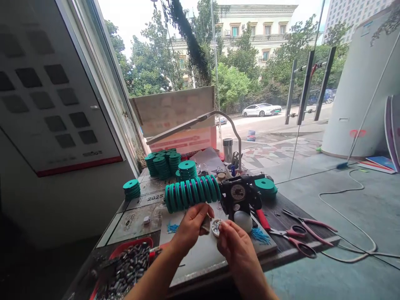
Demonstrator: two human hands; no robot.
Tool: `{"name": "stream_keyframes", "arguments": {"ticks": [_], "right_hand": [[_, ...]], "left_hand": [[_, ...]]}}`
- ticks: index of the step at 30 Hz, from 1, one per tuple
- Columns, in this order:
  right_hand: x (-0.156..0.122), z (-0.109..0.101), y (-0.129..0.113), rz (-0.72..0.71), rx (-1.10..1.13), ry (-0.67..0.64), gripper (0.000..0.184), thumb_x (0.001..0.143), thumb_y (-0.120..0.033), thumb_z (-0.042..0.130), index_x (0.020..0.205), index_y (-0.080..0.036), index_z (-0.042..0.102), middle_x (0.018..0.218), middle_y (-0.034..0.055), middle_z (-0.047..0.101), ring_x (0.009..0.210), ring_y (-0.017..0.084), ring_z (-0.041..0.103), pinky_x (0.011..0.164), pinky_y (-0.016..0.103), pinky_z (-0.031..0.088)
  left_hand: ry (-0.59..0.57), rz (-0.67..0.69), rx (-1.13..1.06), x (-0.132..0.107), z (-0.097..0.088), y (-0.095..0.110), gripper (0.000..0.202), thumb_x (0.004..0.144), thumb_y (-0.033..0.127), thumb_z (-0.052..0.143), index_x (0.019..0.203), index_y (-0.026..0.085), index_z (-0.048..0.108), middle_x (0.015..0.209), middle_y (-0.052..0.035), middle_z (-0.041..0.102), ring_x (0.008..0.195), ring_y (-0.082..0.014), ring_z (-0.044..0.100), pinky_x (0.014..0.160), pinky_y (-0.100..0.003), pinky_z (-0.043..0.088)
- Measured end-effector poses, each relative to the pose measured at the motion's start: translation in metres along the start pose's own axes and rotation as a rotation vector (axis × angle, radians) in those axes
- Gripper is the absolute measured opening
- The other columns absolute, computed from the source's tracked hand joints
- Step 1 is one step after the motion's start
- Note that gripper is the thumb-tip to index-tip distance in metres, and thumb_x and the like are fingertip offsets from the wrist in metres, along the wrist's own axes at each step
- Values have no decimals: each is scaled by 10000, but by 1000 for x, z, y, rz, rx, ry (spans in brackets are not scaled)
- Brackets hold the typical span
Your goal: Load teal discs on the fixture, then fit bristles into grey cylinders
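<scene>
My left hand (190, 227) is closed, thumb and fingers pinched around a small grey-brown piece that I cannot name. Beside it, my right hand (236, 243) has its fingertips pressed together at the edge of a small round dish (216, 228) of tiny whitish pieces; whatever they grip is hidden. Just beyond both hands, a row of teal discs (192, 193) lies along a horizontal rod, joined at the right to a black device with a round dial (238, 192). A pale dome (243, 221) sits below that device.
Thin blue strips (260, 236) lie at the right, near red-handled scissors (295, 236) and long-handled pliers (315, 227). A red tray (145, 240) of metal bits stands front left. Teal disc stacks (162, 164) fill the back, under a lamp arm (187, 123).
</scene>
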State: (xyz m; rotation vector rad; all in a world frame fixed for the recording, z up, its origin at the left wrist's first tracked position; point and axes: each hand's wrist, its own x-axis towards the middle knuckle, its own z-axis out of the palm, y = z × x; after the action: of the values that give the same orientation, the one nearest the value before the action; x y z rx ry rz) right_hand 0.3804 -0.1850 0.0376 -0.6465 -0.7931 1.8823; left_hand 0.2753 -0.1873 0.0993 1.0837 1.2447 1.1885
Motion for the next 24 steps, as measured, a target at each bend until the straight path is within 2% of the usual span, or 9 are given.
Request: {"name": "stream_keyframes", "arguments": {"ticks": [2, 5, 10, 13, 15, 17, 19, 21, 24], "right_hand": [[-1, -3, 3, -33, -110, -21, 635, 521, -626, 642, 716, -86, 370, 437, -68, 283, 381, -73, 231, 387, 55, 155], [5, -9, 10, -202, -484, 3, 588, 653, -621, 525, 635, -42, 419, 480, -29, 319, 442, -91, 247, 436, 28, 157], [9, -16, 9, -409, -1104, 2, 462, 765, -446, 394, 623, -24, 514, 544, 14, 426, 499, -98, 223, 498, 16, 116], [4, -12, -26, -431, -1308, -52, 426, 746, -423, 442, 595, -38, 546, 531, 15, 453, 483, -92, 181, 502, 52, 66], [7, -3, -63, -486, -1350, -25, 512, 745, -537, 447, 606, -63, 583, 556, 18, 478, 504, -78, 278, 511, 45, 130], [20, 10, -102, -600, -1393, 108, 484, 799, -535, 378, 798, -133, 649, 715, 13, 565, 600, -64, 391, 565, 33, 209], [42, 25, -132, -590, -1538, 67, 369, 793, -442, 449, 981, -192, 644, 891, 3, 593, 657, -66, 412, 597, 41, 211], [67, 39, -148, -526, -1613, -31, 339, 715, -421, 569, 920, -170, 667, 830, -4, 595, 611, -71, 387, 581, 53, 204], [100, 52, -152, -395, -1723, -163, 370, 743, -416, 545, 798, -65, 646, 619, -7, 527, 531, -80, 330, 564, 46, 239]], "left_hand": [[2, -2, 13, 0, -1, -3, 366, 684, 485, 561, 753, 126, 557, 466, 73, 362, 391, 30, 311, 386, -103, 199], [-51, -32, 29, 1, -3, -6, 409, 694, 498, 541, 859, 127, 589, 443, 77, 327, 378, 21, 284, 385, -119, 186], [-117, -70, 49, 4, -6, -10, 417, 663, 547, 539, 656, 137, 466, 417, 78, 302, 362, 20, 269, 370, -117, 165], [-98, -64, 61, 4, -7, -14, 464, 634, 578, 555, 613, 141, 402, 461, 80, 317, 386, 28, 294, 367, -102, 191], [-81, -49, 62, 4, -7, -17, 473, 628, 588, 556, 617, 143, 394, 476, 83, 319, 390, 33, 294, 362, -98, 198], [-72, -33, 65, 6, -7, -19, 472, 632, 592, 546, 617, 145, 395, 471, 85, 326, 378, 32, 294, 353, -100, 199], [-62, -22, 68, 8, -6, -22, 471, 639, 598, 528, 612, 149, 389, 459, 86, 327, 363, 28, 295, 347, -105, 202], [-52, -18, 70, 11, -4, -26, 468, 649, 603, 507, 616, 153, 385, 454, 88, 327, 356, 23, 301, 349, -110, 210], [-52, -8, 66, 16, -4, -32, 443, 682, 590, 461, 636, 157, 381, 463, 76, 392, 363, 17, 314, 381, -123, 211]]}}
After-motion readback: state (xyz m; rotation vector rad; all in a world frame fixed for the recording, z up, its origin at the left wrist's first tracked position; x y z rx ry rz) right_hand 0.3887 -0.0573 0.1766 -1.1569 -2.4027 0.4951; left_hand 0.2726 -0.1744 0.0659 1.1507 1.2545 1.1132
